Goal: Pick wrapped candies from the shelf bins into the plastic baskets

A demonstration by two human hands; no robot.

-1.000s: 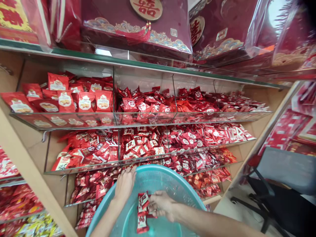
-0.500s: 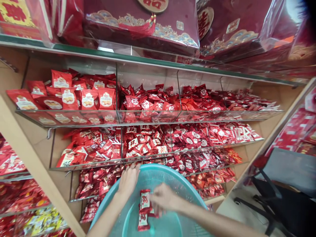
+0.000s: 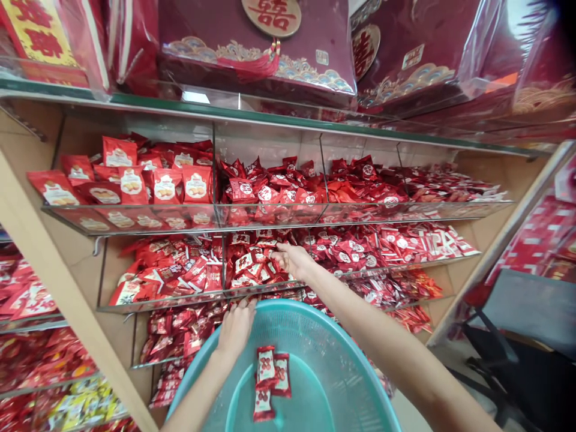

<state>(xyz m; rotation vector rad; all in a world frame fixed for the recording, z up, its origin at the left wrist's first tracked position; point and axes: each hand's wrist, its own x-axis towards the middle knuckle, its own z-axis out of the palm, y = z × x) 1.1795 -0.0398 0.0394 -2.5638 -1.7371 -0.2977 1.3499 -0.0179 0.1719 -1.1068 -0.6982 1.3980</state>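
Note:
My left hand (image 3: 238, 324) is closed over the upper left rim of a turquoise plastic basket (image 3: 360, 348) with perforated sides. Three small red-and-white candy packets, one of them a snack packet (image 3: 266, 366) lying at the top, rest together on its floor. Above the basket, my right hand (image 3: 294, 263) reaches into a shelf compartment heaped with similar red-and-white packets (image 3: 245, 267). Its thumb and forefinger are slightly apart at the packets on the right of that heap. No packet shows clearly lifted in the fingers.
Clear dividers and a front lip (image 3: 157, 300) bound the shelf compartments. Larger red snack bags (image 3: 164, 186) fill the upper left bin. Overhead, a glass shelf (image 3: 279, 117) carries maroon gift bags (image 3: 310, 36). An office chair (image 3: 517, 348) stands at the right.
My right hand has moved up and forward from inside the basket to the shelf compartment, leaving three packets in the basket. My left hand stays on the rim.

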